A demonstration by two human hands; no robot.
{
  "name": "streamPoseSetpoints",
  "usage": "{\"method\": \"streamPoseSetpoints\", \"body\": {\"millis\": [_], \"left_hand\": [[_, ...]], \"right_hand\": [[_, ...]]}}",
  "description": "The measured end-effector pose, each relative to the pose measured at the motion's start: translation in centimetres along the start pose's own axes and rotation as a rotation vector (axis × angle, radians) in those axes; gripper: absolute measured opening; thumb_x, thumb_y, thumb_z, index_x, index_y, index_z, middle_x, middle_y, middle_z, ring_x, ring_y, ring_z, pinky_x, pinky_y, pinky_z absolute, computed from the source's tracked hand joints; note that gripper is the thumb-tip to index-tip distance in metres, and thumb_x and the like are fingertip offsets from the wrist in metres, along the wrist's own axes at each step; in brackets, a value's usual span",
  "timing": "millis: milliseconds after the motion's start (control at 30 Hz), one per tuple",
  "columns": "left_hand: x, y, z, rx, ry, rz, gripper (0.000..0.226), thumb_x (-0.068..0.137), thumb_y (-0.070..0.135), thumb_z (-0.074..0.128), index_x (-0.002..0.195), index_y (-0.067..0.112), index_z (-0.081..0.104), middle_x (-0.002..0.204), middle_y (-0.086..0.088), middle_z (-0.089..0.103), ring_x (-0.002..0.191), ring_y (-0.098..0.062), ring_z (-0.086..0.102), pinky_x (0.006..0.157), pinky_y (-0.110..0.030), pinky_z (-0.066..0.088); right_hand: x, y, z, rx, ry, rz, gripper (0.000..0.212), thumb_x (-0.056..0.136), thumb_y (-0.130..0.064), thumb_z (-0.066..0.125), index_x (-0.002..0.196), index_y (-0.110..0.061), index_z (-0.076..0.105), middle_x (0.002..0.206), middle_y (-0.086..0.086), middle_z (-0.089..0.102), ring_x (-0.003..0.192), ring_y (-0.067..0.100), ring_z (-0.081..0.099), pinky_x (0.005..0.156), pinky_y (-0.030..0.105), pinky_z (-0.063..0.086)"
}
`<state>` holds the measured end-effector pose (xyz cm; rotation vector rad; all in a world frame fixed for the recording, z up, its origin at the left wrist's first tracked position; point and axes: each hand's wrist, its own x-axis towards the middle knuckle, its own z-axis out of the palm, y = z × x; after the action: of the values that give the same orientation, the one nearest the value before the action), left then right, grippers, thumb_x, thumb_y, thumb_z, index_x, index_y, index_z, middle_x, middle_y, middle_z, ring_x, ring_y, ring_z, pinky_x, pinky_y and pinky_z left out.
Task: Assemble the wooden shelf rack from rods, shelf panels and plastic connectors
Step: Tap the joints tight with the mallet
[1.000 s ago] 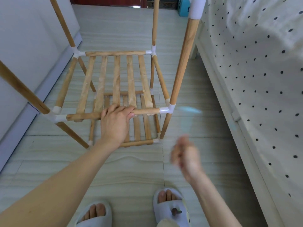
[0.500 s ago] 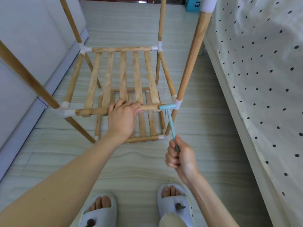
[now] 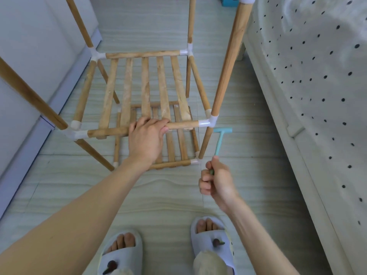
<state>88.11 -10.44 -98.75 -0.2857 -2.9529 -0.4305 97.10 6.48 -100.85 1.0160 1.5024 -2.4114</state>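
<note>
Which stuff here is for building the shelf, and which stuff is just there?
For building:
- wooden rack frame
- front rod, held by the left hand
- slatted shelf panel
- white corner connector
- little blue hammer, held by the right hand

Just there:
- dotted bed cover
- slippers
- blue box far back

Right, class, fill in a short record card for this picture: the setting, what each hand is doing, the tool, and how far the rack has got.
Setting: tiled floor, spotted bedcover on the right
Left hand: left hand grips the front rod of the upper shelf
Right hand: right hand holds the small blue hammer by its handle
Hammer head: beside the white corner connector; contact cannot be told
Rack: upper slatted shelf and lower shelf fitted, upright rods standing
Feet: pale slippers
</note>
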Motion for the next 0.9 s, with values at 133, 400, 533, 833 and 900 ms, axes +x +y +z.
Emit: {"method": "streamPoseSetpoints", "body": {"millis": [133, 400, 533, 833, 900], "left_hand": [[0.1, -0.1, -0.1, 0.021, -0.026, 0.005, 0.034, 0.100, 0.032, 0.036, 0.128, 0.030, 0.055, 0.120, 0.005, 0.063, 0.121, -0.022, 0.040, 0.095, -0.034, 0.023], [-0.2, -0.4, -0.3, -0.003, -0.022, 0.047, 0.036, 0.101, 0.024, 0.035, 0.133, 0.025, 0.050, 0.126, 0.002, 0.060, 0.122, -0.024, 0.038, 0.094, -0.034, 0.022], [-0.2, -0.6, -0.1, 0.006, -0.030, 0.070, 0.036, 0.101, 0.021, 0.034, 0.134, 0.025, 0.049, 0.129, 0.005, 0.057, 0.122, -0.023, 0.038, 0.093, -0.032, 0.022], [-1.3, -2.2, -0.1, -0.103, 0.009, 0.164, 0.043, 0.098, 0.014, 0.038, 0.141, 0.011, 0.040, 0.145, -0.004, 0.043, 0.135, -0.022, 0.036, 0.114, -0.032, 0.017], [-2.7, -3.6, -0.8, -0.252, 0.075, 0.161, 0.039, 0.093, 0.004, 0.042, 0.131, 0.007, 0.053, 0.135, -0.009, 0.053, 0.129, -0.023, 0.044, 0.111, -0.032, 0.024]], "right_hand": [[-1.4, 0.2, 0.5, -0.086, -0.006, -0.106, 0.039, 0.104, -0.031, 0.025, 0.068, -0.016, 0.030, 0.042, -0.008, 0.020, 0.032, 0.006, 0.015, 0.035, 0.014, 0.011], [-2.6, 1.1, -1.5, -0.846, 0.091, -0.878, 0.039, 0.088, -0.048, 0.024, 0.072, -0.017, 0.043, 0.043, -0.006, 0.037, 0.046, 0.015, 0.037, 0.050, 0.029, 0.026], [-2.2, -0.7, -0.1, -0.930, 0.226, -1.086, 0.027, 0.096, -0.030, 0.026, 0.080, -0.020, 0.045, 0.053, 0.006, 0.050, 0.048, 0.028, 0.048, 0.049, 0.034, 0.027], [-2.9, -1.4, -0.2, -1.098, 0.125, -0.893, 0.026, 0.097, -0.029, 0.027, 0.079, -0.013, 0.037, 0.052, 0.006, 0.045, 0.055, 0.041, 0.047, 0.052, 0.040, 0.033], [-2.1, -0.9, 0.3, -1.174, 0.080, -0.833, 0.027, 0.099, -0.028, 0.028, 0.081, -0.012, 0.040, 0.064, 0.015, 0.057, 0.065, 0.044, 0.053, 0.057, 0.043, 0.038]]}}
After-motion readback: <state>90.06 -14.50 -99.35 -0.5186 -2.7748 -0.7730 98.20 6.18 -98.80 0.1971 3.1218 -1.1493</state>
